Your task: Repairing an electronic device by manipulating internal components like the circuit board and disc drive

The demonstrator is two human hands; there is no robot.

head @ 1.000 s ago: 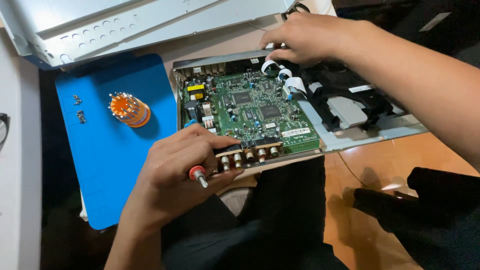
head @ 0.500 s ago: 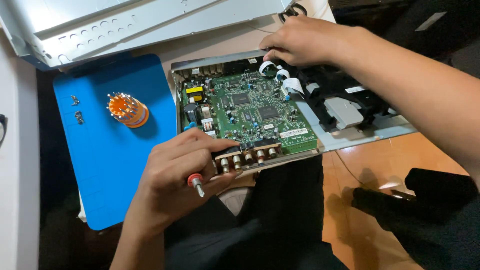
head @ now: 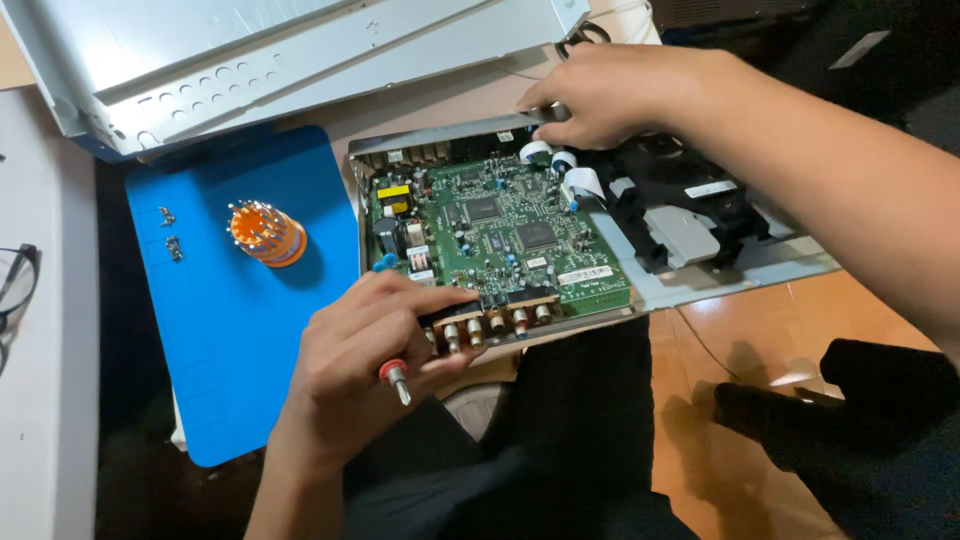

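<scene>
Wooden tabletop carries a blue mat [head: 215,330] at nine o'clock with an orange bit holder [head: 265,233]. At six o'clock the left hand [head: 365,375] grips a red-tipped screwdriver [head: 395,376] against the green circuit board [head: 500,235]. At one o'clock the right hand [head: 610,92] pinches the metal case [head: 720,282] rim.

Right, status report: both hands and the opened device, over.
Left hand grips red-handled screwdriver at connector edge. Right hand steadies grey metal chassis. Green circuit board unobstructed.

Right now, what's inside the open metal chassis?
Inside the chassis: a green circuit board, white ribbon cables and a black drive unit. The right hand covers the far edge; the left hand, holding a screwdriver, hides the near-left corner.
</scene>
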